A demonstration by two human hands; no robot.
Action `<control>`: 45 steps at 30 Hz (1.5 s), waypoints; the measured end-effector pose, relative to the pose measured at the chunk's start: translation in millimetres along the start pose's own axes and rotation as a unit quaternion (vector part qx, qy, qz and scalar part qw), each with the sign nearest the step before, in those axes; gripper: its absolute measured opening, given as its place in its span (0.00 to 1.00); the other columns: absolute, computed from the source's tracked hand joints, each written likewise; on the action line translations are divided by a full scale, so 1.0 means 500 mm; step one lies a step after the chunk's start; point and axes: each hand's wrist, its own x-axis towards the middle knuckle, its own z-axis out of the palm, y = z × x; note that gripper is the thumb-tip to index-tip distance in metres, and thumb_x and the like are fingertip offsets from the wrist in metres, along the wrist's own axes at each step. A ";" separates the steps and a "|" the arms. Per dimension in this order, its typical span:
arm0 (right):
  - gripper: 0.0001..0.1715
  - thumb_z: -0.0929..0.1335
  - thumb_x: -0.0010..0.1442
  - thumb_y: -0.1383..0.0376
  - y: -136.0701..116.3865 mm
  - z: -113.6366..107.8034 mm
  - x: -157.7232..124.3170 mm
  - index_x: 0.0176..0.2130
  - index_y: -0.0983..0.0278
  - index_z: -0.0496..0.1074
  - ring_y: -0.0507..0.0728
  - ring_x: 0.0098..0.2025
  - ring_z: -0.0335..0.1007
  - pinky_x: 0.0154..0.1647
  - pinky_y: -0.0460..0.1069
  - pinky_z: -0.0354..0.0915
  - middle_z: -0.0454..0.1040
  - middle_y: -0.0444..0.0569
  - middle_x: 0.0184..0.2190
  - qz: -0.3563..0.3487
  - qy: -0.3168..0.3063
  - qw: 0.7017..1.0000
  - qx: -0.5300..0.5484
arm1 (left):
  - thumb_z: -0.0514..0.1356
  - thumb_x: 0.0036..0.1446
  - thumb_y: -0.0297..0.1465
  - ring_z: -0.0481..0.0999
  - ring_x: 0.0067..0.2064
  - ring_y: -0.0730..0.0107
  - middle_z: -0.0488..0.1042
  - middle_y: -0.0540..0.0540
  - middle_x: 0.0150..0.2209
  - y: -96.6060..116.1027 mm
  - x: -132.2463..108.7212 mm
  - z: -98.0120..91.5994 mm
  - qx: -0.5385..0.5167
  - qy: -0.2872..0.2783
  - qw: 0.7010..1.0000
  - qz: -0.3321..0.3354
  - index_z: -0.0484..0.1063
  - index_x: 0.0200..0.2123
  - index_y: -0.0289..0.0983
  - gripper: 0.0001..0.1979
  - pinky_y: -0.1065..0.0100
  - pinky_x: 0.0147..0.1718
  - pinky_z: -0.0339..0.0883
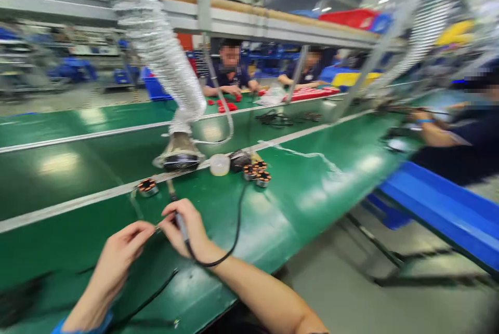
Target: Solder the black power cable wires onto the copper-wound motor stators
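My right hand [192,231] is closed around a soldering iron [181,225], whose tip end points up and away, towards the mouth of the fume hose. From its handle a black cord [238,219] loops over my wrist and runs back along the bench. My left hand [121,252] is pinched; its fingertips meet those of my right hand at something small that blur hides. Just beyond, a copper-wound motor stator [147,187] lies by the bench's rail. Several more stators [257,172] are grouped to the right. Below my hands lies a black cable [154,295].
A silver fume hose [156,48] hangs down to a hood [180,156]. Beside it stand a roll of clear tape [219,164] and a dark lump [239,160]. A blue tray [448,214] is at the right. Co-workers sit across the green bench [312,204] and at the right.
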 end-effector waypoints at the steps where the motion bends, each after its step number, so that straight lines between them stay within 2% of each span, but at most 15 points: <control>1: 0.09 0.71 0.53 0.67 -0.006 -0.007 0.008 0.38 0.62 0.74 0.50 0.31 0.72 0.34 0.44 0.70 0.71 0.44 0.35 0.001 0.015 1.000 0.012 | 0.67 0.46 0.50 0.57 0.20 0.78 0.64 0.54 0.20 -0.006 0.002 -0.002 -0.026 0.002 1.000 -0.011 0.75 0.30 0.34 0.23 0.75 0.18 0.48; 4: 0.16 0.67 0.61 0.61 -0.017 -0.023 0.034 0.48 0.62 0.73 0.50 0.30 0.73 0.33 0.45 0.71 0.73 0.46 0.36 0.035 0.024 0.997 0.064 | 0.67 0.46 0.46 0.51 0.19 0.80 0.57 0.57 0.19 -0.017 0.018 -0.002 -0.080 0.039 0.995 -0.035 0.72 0.28 0.34 0.20 0.75 0.18 0.41; 7: 0.23 0.65 0.65 0.57 -0.024 -0.034 0.042 0.57 0.63 0.69 0.49 0.25 0.71 0.29 0.45 0.70 0.75 0.45 0.32 0.068 0.029 0.994 0.075 | 0.66 0.47 0.43 0.48 0.19 0.81 0.55 0.57 0.18 -0.019 0.028 0.001 -0.092 0.046 0.994 -0.047 0.71 0.27 0.34 0.17 0.74 0.18 0.39; 9: 0.21 0.64 0.66 0.56 -0.026 -0.041 0.037 0.52 0.64 0.73 0.49 0.21 0.67 0.24 0.44 0.67 0.73 0.43 0.25 0.061 0.026 0.996 0.060 | 0.65 0.48 0.41 0.48 0.19 0.81 0.55 0.57 0.19 -0.019 0.026 0.002 -0.091 0.042 0.994 -0.050 0.71 0.27 0.34 0.15 0.74 0.18 0.39; 11: 0.18 0.63 0.67 0.56 -0.023 -0.048 0.029 0.43 0.64 0.77 0.49 0.18 0.64 0.21 0.44 0.65 0.70 0.41 0.19 0.036 0.012 0.999 0.038 | 0.64 0.49 0.40 0.48 0.19 0.81 0.56 0.57 0.19 -0.018 0.022 0.002 -0.087 0.043 0.994 -0.056 0.71 0.27 0.34 0.14 0.74 0.18 0.39; 13: 0.19 0.63 0.66 0.57 -0.018 -0.053 0.022 0.35 0.64 0.78 0.51 0.18 0.65 0.21 0.45 0.64 0.68 0.42 0.16 0.004 -0.012 1.000 0.017 | 0.63 0.49 0.39 0.48 0.19 0.81 0.56 0.57 0.19 -0.015 0.019 0.002 -0.083 0.050 0.993 -0.065 0.71 0.26 0.34 0.13 0.74 0.19 0.39; 15: 0.18 0.63 0.65 0.58 -0.012 -0.056 0.017 0.33 0.63 0.78 0.52 0.19 0.67 0.23 0.46 0.65 0.68 0.43 0.16 -0.026 -0.037 0.999 0.007 | 0.63 0.48 0.38 0.48 0.19 0.81 0.56 0.57 0.18 -0.013 0.020 0.001 -0.082 0.060 0.992 -0.070 0.71 0.26 0.34 0.12 0.73 0.19 0.39; 19: 0.16 0.63 0.64 0.62 -0.008 -0.055 0.014 0.33 0.62 0.79 0.53 0.21 0.69 0.26 0.46 0.67 0.65 0.41 0.13 -0.053 -0.062 0.997 0.008 | 0.62 0.46 0.36 0.47 0.19 0.81 0.55 0.57 0.16 -0.012 0.024 0.001 -0.095 0.073 0.990 -0.069 0.72 0.25 0.34 0.10 0.72 0.19 0.40; 27: 0.15 0.63 0.64 0.63 -0.010 -0.051 0.015 0.34 0.62 0.79 0.52 0.21 0.69 0.27 0.46 0.66 0.65 0.40 0.13 -0.049 -0.086 0.995 0.000 | 0.62 0.46 0.35 0.47 0.18 0.81 0.56 0.57 0.15 -0.017 0.028 -0.001 -0.110 0.074 0.989 -0.068 0.73 0.25 0.34 0.09 0.72 0.19 0.40; 33: 0.15 0.63 0.64 0.63 -0.013 -0.051 0.015 0.34 0.63 0.79 0.50 0.17 0.63 0.23 0.46 0.63 0.65 0.40 0.13 -0.049 -0.085 0.995 -0.005 | 0.62 0.46 0.35 0.47 0.18 0.81 0.56 0.58 0.15 -0.014 0.029 -0.002 -0.115 0.075 0.988 -0.066 0.72 0.24 0.34 0.09 0.72 0.19 0.40; 38: 0.15 0.64 0.64 0.62 -0.016 -0.052 0.014 0.35 0.63 0.79 0.48 0.14 0.57 0.17 0.44 0.56 0.64 0.39 0.13 -0.012 -0.059 0.997 0.056 | 0.62 0.46 0.35 0.47 0.18 0.81 0.55 0.58 0.14 -0.015 0.029 -0.001 -0.109 0.078 0.989 -0.066 0.72 0.24 0.34 0.09 0.72 0.19 0.40; 45: 0.14 0.64 0.64 0.62 -0.013 -0.051 0.015 0.34 0.63 0.79 0.48 0.14 0.55 0.16 0.44 0.53 0.63 0.39 0.13 -0.002 -0.036 0.997 0.070 | 0.62 0.46 0.35 0.47 0.18 0.81 0.56 0.57 0.15 -0.020 0.028 -0.003 -0.107 0.075 0.989 -0.066 0.72 0.25 0.33 0.10 0.72 0.19 0.39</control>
